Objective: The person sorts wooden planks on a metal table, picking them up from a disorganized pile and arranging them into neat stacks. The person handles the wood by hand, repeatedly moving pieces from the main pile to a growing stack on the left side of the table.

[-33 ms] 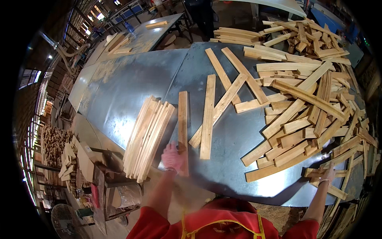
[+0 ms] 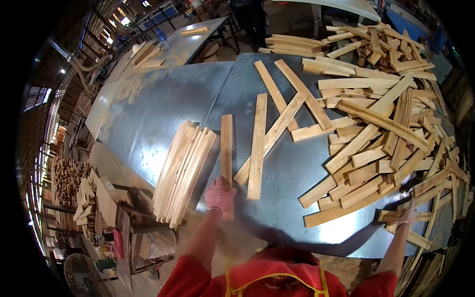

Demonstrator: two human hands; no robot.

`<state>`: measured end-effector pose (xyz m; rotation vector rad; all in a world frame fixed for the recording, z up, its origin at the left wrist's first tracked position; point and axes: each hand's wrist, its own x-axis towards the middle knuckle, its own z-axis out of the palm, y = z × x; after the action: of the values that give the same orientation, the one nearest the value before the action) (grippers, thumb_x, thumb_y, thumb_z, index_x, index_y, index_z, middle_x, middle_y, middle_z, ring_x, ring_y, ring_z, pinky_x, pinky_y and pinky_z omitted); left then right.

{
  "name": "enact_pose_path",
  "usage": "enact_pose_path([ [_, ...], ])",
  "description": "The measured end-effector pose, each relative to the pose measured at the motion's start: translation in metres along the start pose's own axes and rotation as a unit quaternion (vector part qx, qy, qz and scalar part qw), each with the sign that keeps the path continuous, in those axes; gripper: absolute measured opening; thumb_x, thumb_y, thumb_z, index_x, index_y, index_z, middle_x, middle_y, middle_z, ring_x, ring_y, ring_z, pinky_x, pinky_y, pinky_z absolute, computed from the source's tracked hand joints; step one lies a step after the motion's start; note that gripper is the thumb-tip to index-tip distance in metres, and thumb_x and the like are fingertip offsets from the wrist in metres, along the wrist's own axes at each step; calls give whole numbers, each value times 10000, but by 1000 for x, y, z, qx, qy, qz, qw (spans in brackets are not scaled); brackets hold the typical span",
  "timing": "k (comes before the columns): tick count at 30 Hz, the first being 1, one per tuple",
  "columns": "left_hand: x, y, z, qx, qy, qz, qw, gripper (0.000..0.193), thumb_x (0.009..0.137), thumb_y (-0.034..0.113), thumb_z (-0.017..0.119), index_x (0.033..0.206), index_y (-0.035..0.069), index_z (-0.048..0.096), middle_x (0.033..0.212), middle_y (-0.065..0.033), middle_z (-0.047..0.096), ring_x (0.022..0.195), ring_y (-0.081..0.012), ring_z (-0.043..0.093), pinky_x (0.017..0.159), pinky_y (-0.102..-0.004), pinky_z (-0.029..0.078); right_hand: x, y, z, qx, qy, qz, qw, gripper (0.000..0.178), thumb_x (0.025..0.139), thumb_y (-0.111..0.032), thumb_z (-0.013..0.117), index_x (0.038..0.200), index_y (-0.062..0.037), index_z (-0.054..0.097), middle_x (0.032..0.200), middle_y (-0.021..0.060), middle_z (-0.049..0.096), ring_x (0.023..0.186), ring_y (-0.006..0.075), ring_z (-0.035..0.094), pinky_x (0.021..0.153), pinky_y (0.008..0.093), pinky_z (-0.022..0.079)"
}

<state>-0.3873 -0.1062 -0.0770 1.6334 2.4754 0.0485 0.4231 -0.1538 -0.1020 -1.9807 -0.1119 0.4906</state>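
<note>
Head view: on the grey metal table (image 2: 163,106), the left hand (image 2: 220,195), in a pink glove, lies flat with fingers spread on the near end of a single wooden slat (image 2: 226,148), pressing rather than gripping it. Just left of that slat sits a neat stack of slats (image 2: 183,171). Well right of it, the right hand (image 2: 408,214) reaches into the loose pile of slats (image 2: 381,133); its grip cannot be told.
</note>
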Motion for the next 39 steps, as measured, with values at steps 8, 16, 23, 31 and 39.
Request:
enact_pose_path([
  [8, 40, 80, -16, -222, -11, 22, 975, 913, 783, 340, 826, 1581, 182, 413, 1295, -185, 649, 1189, -360, 658, 992, -450, 556, 47, 4, 58, 170, -39, 59, 983, 646, 946, -460, 785, 1448, -94, 606, 1302, 89, 677, 964, 227, 654, 817, 407, 514],
  [16, 56, 158, -35, -27, -87, 62, 994, 1070, 792, 404, 815, 1662, 131, 255, 1355, -227, 598, 1231, -408, 636, 1036, -469, 537, -23, 9, 67, 183, -99, 42, 977, 547, 947, -329, 781, 1393, -97, 565, 1052, 51, 688, 786, 150, 603, 608, 347, 465],
  [23, -2, 28, -48, -277, -211, 68, 935, 890, 836, 227, 795, 1613, 81, 384, 1300, -215, 677, 1178, -326, 683, 1032, -437, 541, -297, 27, 104, 81, -348, -140, 923, 669, 1027, -139, 670, 1622, -6, 394, 1559, 146, 524, 1406, 267, 529, 1191, 378, 428],
  [31, -53, -61, -39, -335, -354, 128, 864, 852, 859, 347, 746, 1585, 48, 416, 1277, -251, 681, 1149, -362, 674, 998, -437, 545, -613, 53, 205, -314, -691, -138, 637, 728, 868, -392, 709, 1442, 10, 512, 1279, 319, 680, 1154, 397, 695, 963, 467, 530],
  [39, -30, -55, -21, -144, -60, 178, 971, 1030, 736, 349, 850, 1601, 52, 376, 1409, -264, 592, 1189, -449, 654, 1050, -490, 530, -636, 10, 178, -318, -733, -234, 554, 637, 921, -321, 616, 1510, -93, 534, 1459, 221, 625, 1293, 422, 623, 1094, 472, 480],
])
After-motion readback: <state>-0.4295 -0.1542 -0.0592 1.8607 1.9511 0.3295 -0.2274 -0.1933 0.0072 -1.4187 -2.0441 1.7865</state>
